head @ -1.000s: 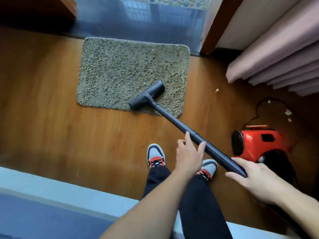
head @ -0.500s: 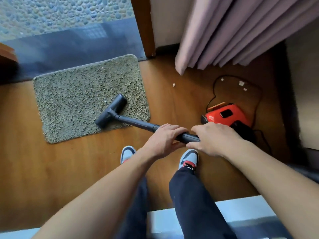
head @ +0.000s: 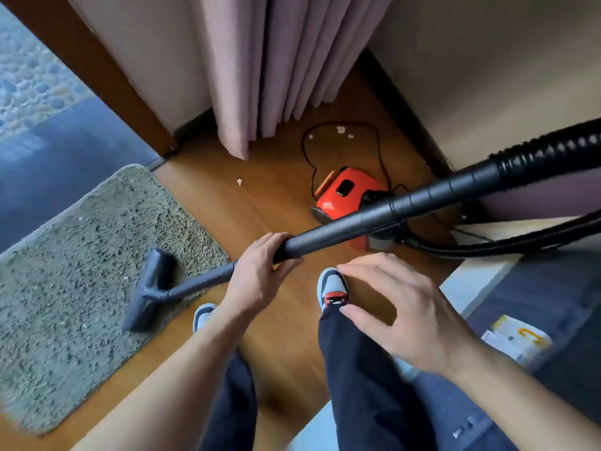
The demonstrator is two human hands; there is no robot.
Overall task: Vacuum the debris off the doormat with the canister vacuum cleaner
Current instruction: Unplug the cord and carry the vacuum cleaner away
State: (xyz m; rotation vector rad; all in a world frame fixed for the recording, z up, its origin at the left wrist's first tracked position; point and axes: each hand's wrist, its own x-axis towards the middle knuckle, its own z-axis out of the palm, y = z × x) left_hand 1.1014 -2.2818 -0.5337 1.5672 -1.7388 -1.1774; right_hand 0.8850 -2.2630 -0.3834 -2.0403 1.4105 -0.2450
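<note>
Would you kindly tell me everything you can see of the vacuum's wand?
The wand is a dark grey matte tube, plastic by its look, in two sections, the thinner one lower. It slants down from the ribbed black hose at right, crossing in front of the red canister, to the floor nozzle, which rests on the doormat. The left hand grips it mid-length; the right hand hovers open, apart from it.

Nothing legible right now; the white-and-yellow printed packet (head: 517,340) at the right edge shows a bold yellow curved mark and some fine dark print, all blurred; tiny white lettering on the dark trouser fabric (head: 461,431) at the bottom edge is too small to read.
</note>
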